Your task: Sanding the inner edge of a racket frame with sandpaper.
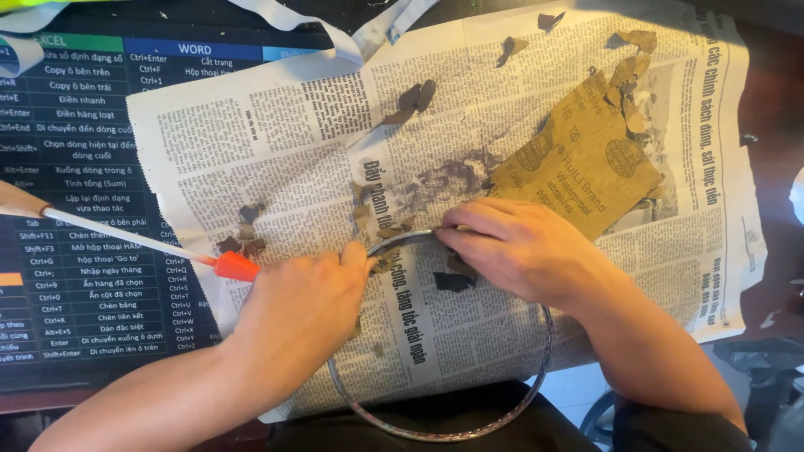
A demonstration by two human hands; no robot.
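A thin metal ring (511, 402), like a hoop or rim, lies over a spread newspaper (276, 134) and hangs past the table's near edge. My left hand (306, 305) grips the ring at its upper left. My right hand (523, 247) pinches the ring's top and presses something small and brownish against it; what it is stays hidden under the fingers. A brown sheet of sandpaper (578, 167) lies just behind my right hand.
Torn brown and dark scraps (414, 99) litter the newspaper. A white rod with an orange tip (234, 266) lies to the left, over a dark printed desk mat (75, 209). White paper strips (335, 29) lie at the far edge.
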